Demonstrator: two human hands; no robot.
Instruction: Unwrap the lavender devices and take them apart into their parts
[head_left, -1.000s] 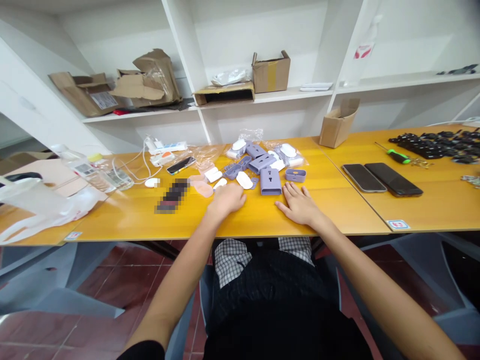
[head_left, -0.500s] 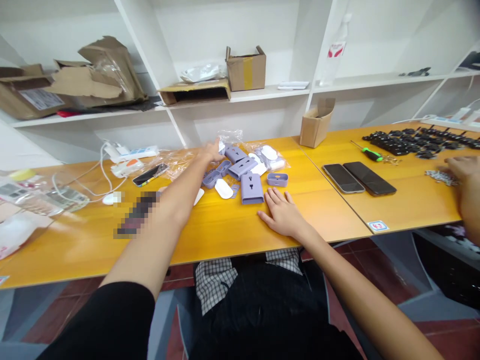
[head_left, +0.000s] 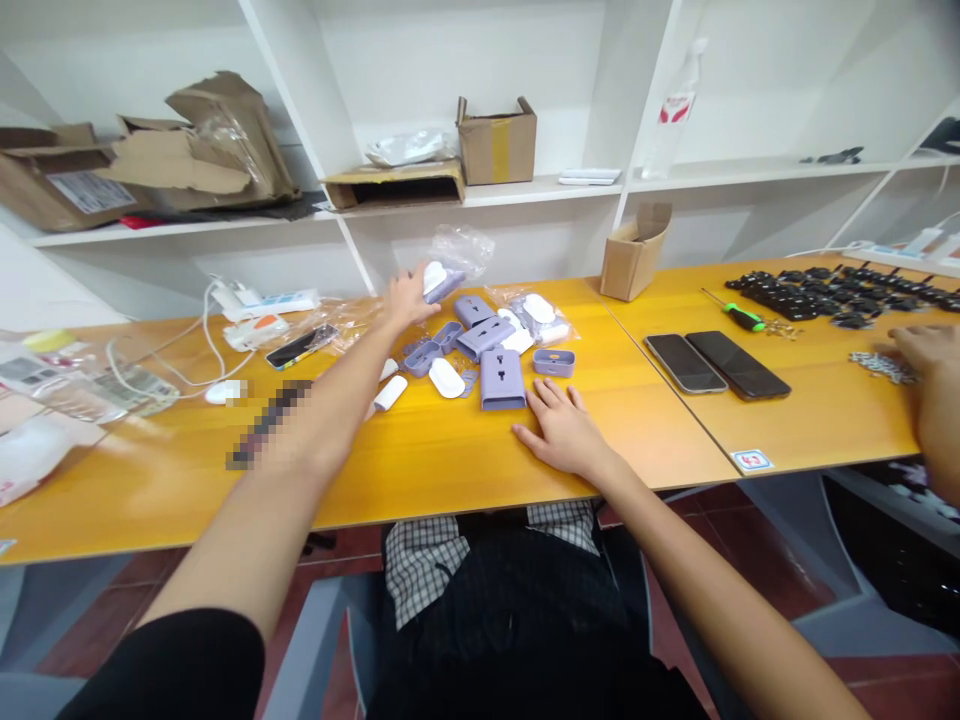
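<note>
My left hand is closed on a clear plastic bag of parts, with purple and white pieces showing inside, lifted above the pile at the back of the table. My right hand lies flat, fingers spread, on the wood. Just beyond its fingertips are a purple case with two dark cut-outs and a small oval purple tray. Between the hands lie a white oval lid, more purple cases and a small purple cup-like part. Another bagged set rests behind.
Two phones lie to the right, near a green-and-black screwdriver, black parts and a pile of screws. Another person's hand is at the right edge. A small carton stands at the back; cables and a power strip lie left.
My left hand has drawn back to the left and up, lifting the plastic bag of parts off the pile. My right hand stays in place on the table.
</note>
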